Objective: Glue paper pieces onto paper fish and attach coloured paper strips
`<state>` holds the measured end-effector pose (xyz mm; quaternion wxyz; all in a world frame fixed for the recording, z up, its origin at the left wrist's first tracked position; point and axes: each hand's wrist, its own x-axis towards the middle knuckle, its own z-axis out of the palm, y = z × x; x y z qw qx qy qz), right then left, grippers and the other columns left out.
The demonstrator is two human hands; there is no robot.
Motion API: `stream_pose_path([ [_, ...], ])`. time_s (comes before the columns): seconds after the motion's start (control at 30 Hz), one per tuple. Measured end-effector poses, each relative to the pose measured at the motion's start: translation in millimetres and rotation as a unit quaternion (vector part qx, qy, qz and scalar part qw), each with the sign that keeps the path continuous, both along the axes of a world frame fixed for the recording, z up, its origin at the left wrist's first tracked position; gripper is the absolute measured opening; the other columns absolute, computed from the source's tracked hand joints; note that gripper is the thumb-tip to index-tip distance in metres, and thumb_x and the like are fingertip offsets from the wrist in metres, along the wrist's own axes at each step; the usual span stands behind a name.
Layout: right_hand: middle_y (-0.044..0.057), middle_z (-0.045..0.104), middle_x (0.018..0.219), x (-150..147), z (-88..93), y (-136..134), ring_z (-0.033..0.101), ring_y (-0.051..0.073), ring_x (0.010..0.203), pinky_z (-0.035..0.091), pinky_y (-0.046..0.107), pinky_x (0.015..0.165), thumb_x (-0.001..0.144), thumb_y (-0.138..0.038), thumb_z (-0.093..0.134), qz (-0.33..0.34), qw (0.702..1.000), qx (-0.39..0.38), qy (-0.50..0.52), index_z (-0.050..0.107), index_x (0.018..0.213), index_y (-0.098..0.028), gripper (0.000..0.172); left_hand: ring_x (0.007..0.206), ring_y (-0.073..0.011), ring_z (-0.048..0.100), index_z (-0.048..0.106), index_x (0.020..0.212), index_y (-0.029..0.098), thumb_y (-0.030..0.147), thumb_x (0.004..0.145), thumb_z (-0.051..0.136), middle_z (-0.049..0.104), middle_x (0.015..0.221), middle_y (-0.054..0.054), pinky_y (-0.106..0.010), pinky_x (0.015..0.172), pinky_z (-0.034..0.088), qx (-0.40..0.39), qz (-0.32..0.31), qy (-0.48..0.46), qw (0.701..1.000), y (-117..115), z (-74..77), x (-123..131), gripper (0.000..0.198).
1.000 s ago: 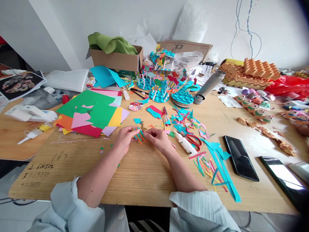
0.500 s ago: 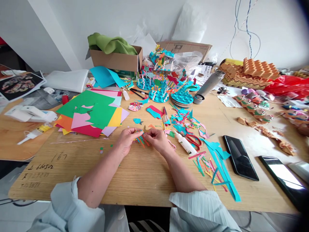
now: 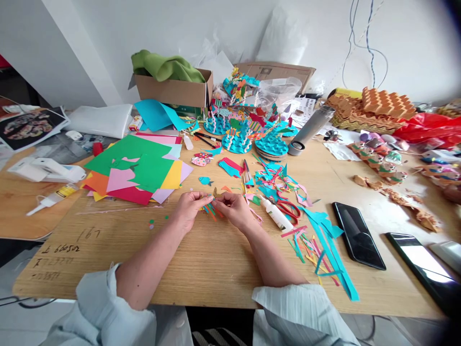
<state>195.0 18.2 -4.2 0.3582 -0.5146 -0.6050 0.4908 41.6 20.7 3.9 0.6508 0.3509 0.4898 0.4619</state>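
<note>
Near the middle of the wooden table, my left hand and my right hand meet, fingertips almost touching. The left fingers pinch a small piece with blue on it, partly hidden by the thumb. A small brownish piece shows at the right fingertips, too small to name. Thin coloured paper strips show beneath and between both hands. Just beyond them lies a blue paper fish. To the right are a white glue bottle and red-handled scissors.
Stacked coloured paper lies left, near a white glue gun. Blue bases with paper fish stand behind. A grey metal flask leans there. Paper scraps, long blue strips and a black phone lie right.
</note>
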Motion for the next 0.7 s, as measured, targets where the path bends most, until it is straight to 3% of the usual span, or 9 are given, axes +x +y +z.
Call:
stream_pose_path([
  [0.33,-0.005,0.046,0.05,0.2,4.5,-0.2,0.033,0.008,0.047,0.022,0.024,0.045,0.07,-0.048,0.065,-0.017,0.999,-0.012,0.028,0.052,0.059,-0.019,0.034,0.067,-0.0147,0.061,0.072,0.069,0.016,0.035,0.047,0.088,0.07,0.07,-0.003,-0.026,0.061,0.042,-0.045,0.012,-0.012,0.999,0.0,4.4,0.2,0.034],
  [0.7,-0.006,0.042,0.049,1.2,6.3,0.6,0.032,0.008,0.047,0.021,0.024,0.046,0.07,-0.053,0.066,-0.023,0.999,-0.002,0.035,0.052,0.059,-0.019,0.039,0.065,-0.0129,0.058,0.07,0.061,0.015,0.035,0.048,0.088,0.068,0.065,-0.002,-0.025,0.064,0.043,0.007,0.01,0.006,1.0,0.5,0.1,0.3,0.03],
])
